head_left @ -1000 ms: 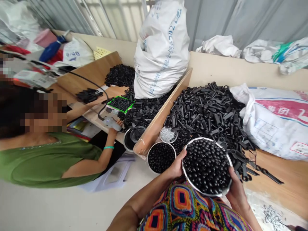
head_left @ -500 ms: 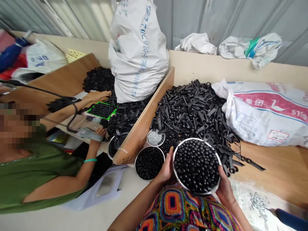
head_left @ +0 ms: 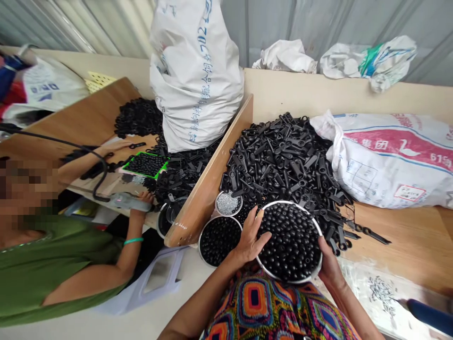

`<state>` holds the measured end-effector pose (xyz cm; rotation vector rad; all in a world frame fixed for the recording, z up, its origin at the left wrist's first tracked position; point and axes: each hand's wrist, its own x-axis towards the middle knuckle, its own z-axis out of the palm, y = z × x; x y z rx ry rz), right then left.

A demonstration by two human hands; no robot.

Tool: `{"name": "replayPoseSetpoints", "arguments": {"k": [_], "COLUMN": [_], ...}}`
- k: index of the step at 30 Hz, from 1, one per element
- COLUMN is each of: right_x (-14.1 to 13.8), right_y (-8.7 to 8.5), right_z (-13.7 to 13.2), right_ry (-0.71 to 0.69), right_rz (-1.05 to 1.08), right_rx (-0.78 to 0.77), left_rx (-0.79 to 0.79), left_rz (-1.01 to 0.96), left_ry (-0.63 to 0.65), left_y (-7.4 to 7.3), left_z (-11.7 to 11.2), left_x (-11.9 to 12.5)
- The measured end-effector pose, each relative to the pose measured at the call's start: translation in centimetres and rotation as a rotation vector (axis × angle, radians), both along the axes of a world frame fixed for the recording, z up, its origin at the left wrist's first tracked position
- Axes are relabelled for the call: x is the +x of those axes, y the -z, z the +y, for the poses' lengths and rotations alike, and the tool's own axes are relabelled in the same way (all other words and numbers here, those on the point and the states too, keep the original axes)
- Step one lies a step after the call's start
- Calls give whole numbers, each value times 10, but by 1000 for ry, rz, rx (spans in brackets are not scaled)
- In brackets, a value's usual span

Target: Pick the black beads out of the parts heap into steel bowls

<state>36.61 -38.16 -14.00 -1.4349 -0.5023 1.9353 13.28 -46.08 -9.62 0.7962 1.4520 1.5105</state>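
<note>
A round silver-rimmed bowl (head_left: 307,208) full of shiny black balls (head_left: 292,243) is just in front of my body. My right hand (head_left: 330,262) grips its right rim, fingers hidden underneath. At the left rim, my left hand (head_left: 252,238) has its fingers spread, thumb over the balls. Left of it stands a second bowl (head_left: 200,245) of black balls. Behind that sits a small dish (head_left: 216,204) of tiny silvery pieces. A large heap of black plastic handle-like parts (head_left: 279,160) lies beyond the bowl.
A wooden divider (head_left: 212,174) separates a co-worker (head_left: 81,255), who handles black parts at the left. A tall white sack (head_left: 200,85) stands behind it. Another sack (head_left: 392,160) lies at the right, and a blue-handled tool (head_left: 430,315) is at the lower right.
My left hand has loosened from the bowl's side and moved up over its left rim, fingers spreading. My right hand still holds the bowl. The co-worker's far hand has drawn back leftward.
</note>
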Motion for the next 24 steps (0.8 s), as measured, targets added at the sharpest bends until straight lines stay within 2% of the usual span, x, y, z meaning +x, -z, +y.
{"name": "replayPoseSetpoints", "arguments": {"k": [5,10,13,16,18,20,24], "right_x": [-6,-14,-17,-17,-15,-12,-9], "right_y": [4,5,6,9,12,13,11], "right_z": [6,11,11,10,9,8,5], "right_ry": [-51,-66,-44,-23,-21,-16,24], "right_rz": [-9,-37,-48,-70,-96,-142,-200], "right_rx": [32,45,-1,-30,-31,-27,-42], "left_rx": [27,40,93,85,46,-3,-258], "left_rz": [-14,37,-81,-249,-257,-197,-18], "left_ry": [75,145,75,-98,-196,-281,-490], "left_y": [-12,-11,-3,15,29,42,55], "left_z": [22,30,29,25,17,-1,-69], "left_x": [-13,-18,-21,-29,-39,-54,-76]}}
